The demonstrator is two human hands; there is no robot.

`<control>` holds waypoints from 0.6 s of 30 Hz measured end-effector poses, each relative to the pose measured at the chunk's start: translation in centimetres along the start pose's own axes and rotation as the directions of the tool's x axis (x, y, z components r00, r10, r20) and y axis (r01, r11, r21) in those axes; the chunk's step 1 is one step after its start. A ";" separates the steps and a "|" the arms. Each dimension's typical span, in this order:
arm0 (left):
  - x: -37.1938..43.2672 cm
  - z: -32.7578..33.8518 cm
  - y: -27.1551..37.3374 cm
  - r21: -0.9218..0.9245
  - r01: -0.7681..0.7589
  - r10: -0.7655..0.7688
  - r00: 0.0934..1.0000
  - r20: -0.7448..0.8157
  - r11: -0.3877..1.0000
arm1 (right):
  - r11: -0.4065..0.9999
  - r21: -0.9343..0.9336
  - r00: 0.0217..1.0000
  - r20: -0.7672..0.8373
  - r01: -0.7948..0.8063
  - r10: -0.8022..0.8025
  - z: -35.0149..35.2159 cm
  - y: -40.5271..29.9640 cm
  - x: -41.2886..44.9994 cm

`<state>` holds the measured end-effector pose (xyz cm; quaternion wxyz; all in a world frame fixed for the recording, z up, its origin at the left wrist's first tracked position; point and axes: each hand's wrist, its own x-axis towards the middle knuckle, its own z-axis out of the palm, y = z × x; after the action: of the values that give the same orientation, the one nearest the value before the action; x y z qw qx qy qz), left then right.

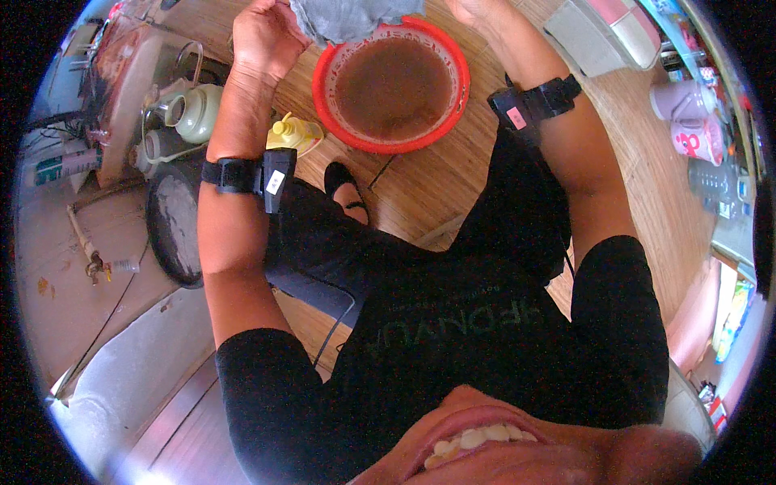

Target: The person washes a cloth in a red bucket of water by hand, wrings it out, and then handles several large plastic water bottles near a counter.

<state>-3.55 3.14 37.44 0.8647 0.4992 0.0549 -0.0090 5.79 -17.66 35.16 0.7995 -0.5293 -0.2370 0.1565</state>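
Note:
A grey cloth (357,18) hangs at the top edge of the view, above the far rim of a red plastic basin (391,144). Brown, murky water (394,88) fills much of the basin, which stands on the wood-patterned floor. My left hand (267,36) grips the cloth's left end, its fingers partly hidden behind the palm. To the right of the cloth is my right hand (476,9), cut off by the top edge. Its fingers are out of view, so its hold on the cloth cannot be seen. Dark straps with small devices circle both forearms.
A yellow pump bottle (297,133) stands left of the basin. Beyond my left arm are a pale green jug (200,112), a large black pan (176,224) and a wall tap (94,267). Rightward stand a tiled block (597,33), a lilac container (682,100) and a printed cup (697,142).

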 end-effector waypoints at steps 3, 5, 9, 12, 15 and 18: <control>-0.1 -0.1 0.0 -0.120 0.051 -0.040 0.995 0.090 0.991 | 0.998 0.013 0.997 -0.046 -0.064 0.065 0.4 0.0 0.0; 0.2 -1.4 -0.1 -0.149 0.076 -0.064 0.994 0.085 0.986 | 0.998 0.010 0.998 -0.034 -0.061 0.061 0.6 0.2 -0.2; 0.6 -1.3 0.3 -0.135 0.214 -0.203 0.975 0.095 0.967 | 0.987 0.000 0.978 -0.131 -0.163 0.162 -0.2 0.3 -0.5; 0.6 1.1 0.3 0.095 0.125 -0.127 0.992 0.019 0.988 | 0.911 0.304 0.960 0.058 -0.277 0.273 -3.0 5.2 3.4; -0.8 -1.8 -0.2 0.274 0.022 -0.004 0.998 -0.065 0.961 | 0.748 0.481 0.888 0.283 -0.458 0.362 0.1 2.3 0.1; 0.0 -0.5 -0.2 0.246 -0.016 0.014 1.000 0.011 0.969 | 0.862 0.201 0.884 0.161 -0.466 0.440 1.2 0.0 -1.5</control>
<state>-3.58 3.45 36.98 0.7964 0.6030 0.0455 -0.0114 3.88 -17.42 35.21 0.7827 -0.4630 -0.1293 0.3954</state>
